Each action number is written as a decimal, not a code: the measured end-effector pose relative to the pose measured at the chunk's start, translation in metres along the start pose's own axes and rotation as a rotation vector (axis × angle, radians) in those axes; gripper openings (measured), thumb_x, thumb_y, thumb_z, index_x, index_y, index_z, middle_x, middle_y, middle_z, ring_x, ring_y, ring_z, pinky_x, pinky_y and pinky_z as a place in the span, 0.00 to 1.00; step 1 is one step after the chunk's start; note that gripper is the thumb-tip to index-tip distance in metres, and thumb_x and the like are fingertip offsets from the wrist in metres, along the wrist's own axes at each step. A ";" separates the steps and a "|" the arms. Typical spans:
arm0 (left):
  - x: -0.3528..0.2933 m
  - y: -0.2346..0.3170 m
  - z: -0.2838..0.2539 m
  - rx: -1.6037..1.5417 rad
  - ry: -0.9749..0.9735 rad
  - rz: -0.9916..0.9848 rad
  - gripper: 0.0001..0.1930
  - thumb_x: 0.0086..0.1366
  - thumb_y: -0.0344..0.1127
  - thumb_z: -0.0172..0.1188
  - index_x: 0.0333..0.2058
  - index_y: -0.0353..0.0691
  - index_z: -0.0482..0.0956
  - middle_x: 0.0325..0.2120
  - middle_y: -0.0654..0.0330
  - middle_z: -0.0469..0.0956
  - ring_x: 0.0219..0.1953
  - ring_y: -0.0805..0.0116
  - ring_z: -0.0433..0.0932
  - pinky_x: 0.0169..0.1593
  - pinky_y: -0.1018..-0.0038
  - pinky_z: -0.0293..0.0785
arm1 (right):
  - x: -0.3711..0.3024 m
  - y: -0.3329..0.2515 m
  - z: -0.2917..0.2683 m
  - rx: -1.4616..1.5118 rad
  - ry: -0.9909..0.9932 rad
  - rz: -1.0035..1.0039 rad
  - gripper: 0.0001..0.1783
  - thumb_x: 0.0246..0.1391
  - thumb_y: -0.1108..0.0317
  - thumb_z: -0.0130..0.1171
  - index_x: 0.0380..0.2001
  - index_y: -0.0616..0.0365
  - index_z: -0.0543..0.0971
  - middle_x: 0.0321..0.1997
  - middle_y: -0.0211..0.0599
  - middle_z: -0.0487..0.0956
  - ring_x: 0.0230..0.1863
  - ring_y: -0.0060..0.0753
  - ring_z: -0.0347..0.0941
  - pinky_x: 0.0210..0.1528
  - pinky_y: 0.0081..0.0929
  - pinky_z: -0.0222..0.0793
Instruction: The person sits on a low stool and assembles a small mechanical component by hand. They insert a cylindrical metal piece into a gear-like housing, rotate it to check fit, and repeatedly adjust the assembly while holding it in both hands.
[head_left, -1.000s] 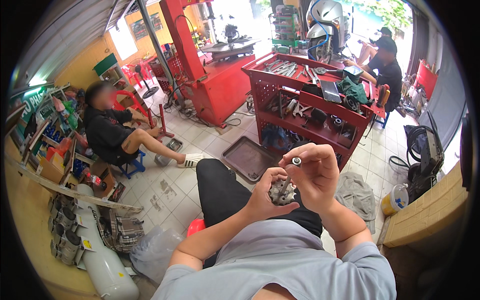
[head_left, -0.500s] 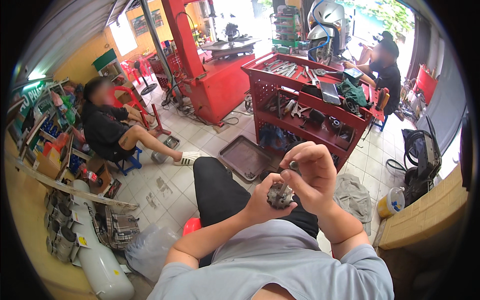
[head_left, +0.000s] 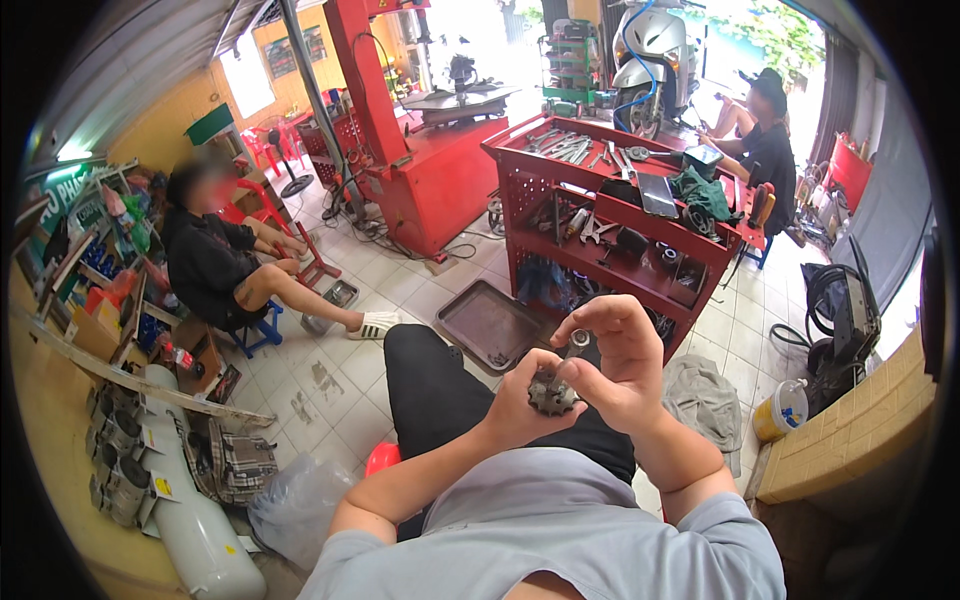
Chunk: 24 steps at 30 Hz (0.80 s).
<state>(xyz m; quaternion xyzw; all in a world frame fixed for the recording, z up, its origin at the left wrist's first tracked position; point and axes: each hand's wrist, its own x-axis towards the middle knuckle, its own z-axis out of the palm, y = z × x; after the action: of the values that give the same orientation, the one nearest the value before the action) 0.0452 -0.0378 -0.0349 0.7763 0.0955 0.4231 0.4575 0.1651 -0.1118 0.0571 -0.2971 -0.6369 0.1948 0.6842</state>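
Observation:
Over my lap, my left hand (head_left: 513,408) is wrapped round a toothed, round metal part (head_left: 553,400), dark grey and grimy. A slim metal wrench (head_left: 579,340) with a round, socket-like end rises from the part's face. My right hand (head_left: 628,375) pinches that wrench below its top end, with the thumb across it and the other fingers curled loosely above. Where the wrench meets the part is partly covered by the fingers.
A red tool cart (head_left: 600,240) with wrenches, a phone and a green cloth stands ahead. A metal drip tray (head_left: 488,325) lies on the tiles. One person (head_left: 215,250) sits at left, another (head_left: 768,150) at right by a scooter (head_left: 650,70). A grey cloth (head_left: 703,400) lies right.
The wrench's top end has tipped so its round opening now faces me. Both hands have shifted slightly left and still hold the part and the wrench.

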 end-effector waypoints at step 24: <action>-0.003 -0.005 0.003 -0.054 0.028 -0.037 0.25 0.41 0.33 0.71 0.34 0.41 0.63 0.26 0.62 0.70 0.28 0.72 0.71 0.35 0.74 0.70 | -0.011 0.021 0.015 0.438 0.023 0.186 0.14 0.60 0.66 0.51 0.43 0.58 0.60 0.27 0.37 0.71 0.26 0.25 0.69 0.30 0.21 0.66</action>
<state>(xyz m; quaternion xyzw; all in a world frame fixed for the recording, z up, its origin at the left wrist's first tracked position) 0.0466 -0.0388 -0.0410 0.7559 0.1047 0.4278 0.4844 0.1518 -0.1011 0.0356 -0.2014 -0.5415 0.3869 0.7187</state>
